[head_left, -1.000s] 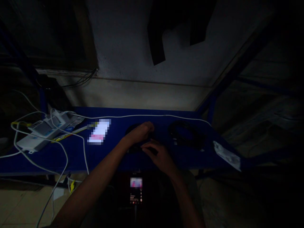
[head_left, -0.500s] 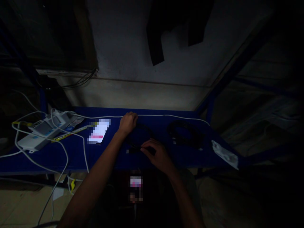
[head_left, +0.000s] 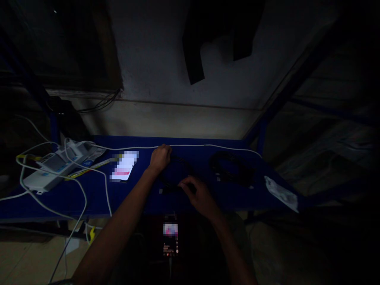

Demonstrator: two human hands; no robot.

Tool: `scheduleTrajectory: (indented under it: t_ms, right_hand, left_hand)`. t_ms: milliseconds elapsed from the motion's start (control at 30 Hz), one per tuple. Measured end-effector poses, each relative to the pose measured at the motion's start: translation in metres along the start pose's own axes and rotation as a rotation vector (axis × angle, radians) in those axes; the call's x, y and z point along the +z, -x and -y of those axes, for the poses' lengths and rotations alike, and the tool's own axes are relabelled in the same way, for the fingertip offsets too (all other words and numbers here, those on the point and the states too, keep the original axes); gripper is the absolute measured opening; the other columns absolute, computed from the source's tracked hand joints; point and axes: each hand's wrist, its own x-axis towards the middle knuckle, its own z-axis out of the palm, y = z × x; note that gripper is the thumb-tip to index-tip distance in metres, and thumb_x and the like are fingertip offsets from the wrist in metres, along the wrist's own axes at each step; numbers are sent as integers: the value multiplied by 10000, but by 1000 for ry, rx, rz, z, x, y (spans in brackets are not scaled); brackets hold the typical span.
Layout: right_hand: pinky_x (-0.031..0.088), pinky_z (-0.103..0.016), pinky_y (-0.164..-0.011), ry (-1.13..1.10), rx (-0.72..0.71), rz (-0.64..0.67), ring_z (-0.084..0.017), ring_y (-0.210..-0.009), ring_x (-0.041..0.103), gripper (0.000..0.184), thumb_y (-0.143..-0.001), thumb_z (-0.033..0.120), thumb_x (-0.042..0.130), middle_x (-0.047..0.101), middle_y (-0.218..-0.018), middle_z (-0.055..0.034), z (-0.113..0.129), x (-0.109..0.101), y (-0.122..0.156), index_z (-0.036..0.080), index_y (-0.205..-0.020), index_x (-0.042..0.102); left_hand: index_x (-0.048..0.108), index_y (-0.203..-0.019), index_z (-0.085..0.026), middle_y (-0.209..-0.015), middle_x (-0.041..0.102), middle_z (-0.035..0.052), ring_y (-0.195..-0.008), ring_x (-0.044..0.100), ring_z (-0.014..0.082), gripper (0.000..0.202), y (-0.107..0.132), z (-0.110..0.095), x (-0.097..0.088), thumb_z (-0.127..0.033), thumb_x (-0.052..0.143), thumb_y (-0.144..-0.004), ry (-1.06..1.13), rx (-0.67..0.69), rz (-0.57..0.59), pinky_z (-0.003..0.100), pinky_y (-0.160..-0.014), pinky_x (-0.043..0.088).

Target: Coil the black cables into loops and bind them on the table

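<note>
The scene is very dark. My left hand (head_left: pixel 160 157) is closed in a fist near the back of the blue shelf (head_left: pixel 142 186), gripping the far side of a black cable loop (head_left: pixel 178 171). My right hand (head_left: pixel 198 194) is closed nearer the front edge, pinching the near side of the same loop. A short connector end (head_left: pixel 162 191) of the cable sticks out left of my right hand. The cable is hard to make out against the blue surface.
A lit phone (head_left: pixel 123 166) lies left of my left hand. White power strips and white cords (head_left: pixel 52 166) crowd the shelf's left end. Another black cable coil (head_left: pixel 230 168) and a clear packet (head_left: pixel 280 192) lie to the right. A second lit phone (head_left: pixel 170 237) sits below on my lap.
My left hand moved from the middle of the shelf back and to the left, stretching the black loop wider. My right hand stayed almost in place.
</note>
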Motion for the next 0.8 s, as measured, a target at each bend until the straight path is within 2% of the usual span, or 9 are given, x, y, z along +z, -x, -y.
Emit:
scheduleTrajectory:
  t_ms: [200,267,367,500,800]
  right_hand:
    - [540,-410,-956,22,-45,19,-240,-995,704,150,-1048,340,601,756,-1021,-67,1,0,1,237,-1003,702]
    - [531,-437,-1002,32,-76,28,-251,-1052,706,125,-1029,303,618,765,-1076,-73,2,-2,2,245,-1094,708]
    - [513,-468,-1055,39,-130,78,-259,-1115,705,200,-984,234,656,773,-1124,-66,4,-6,1,267,-1167,727]
    - [523,-456,-1045,37,-157,141,-245,-1098,708,199,-980,203,659,766,-1117,-60,5,-9,-1,278,-1127,769]
    - [543,-423,-991,-11,-105,101,-237,-1025,720,67,-973,283,743,774,-1045,-46,1,-4,-3,270,-1029,779]
  left_hand:
    - [700,-1115,-217,-1150,715,107,-1050,690,240,268,1,0,1,-266,437,-1102,16,18,-15,337,-903,517]
    - [702,-1121,-215,-1155,715,108,-1056,689,239,267,1,0,0,-261,440,-1100,16,13,-6,332,-902,516]
    - [703,-1131,-213,-1162,716,112,-1066,687,243,273,1,0,-1,-260,436,-1101,16,21,-4,334,-905,516]
    - [706,-1129,-212,-1168,717,119,-1083,681,252,284,0,3,-2,-276,431,-1105,-3,22,1,346,-931,512]
    - [722,-1115,-191,-1169,724,155,-1098,681,290,337,-3,8,-2,-297,402,-1103,-127,-95,-4,396,-949,520]
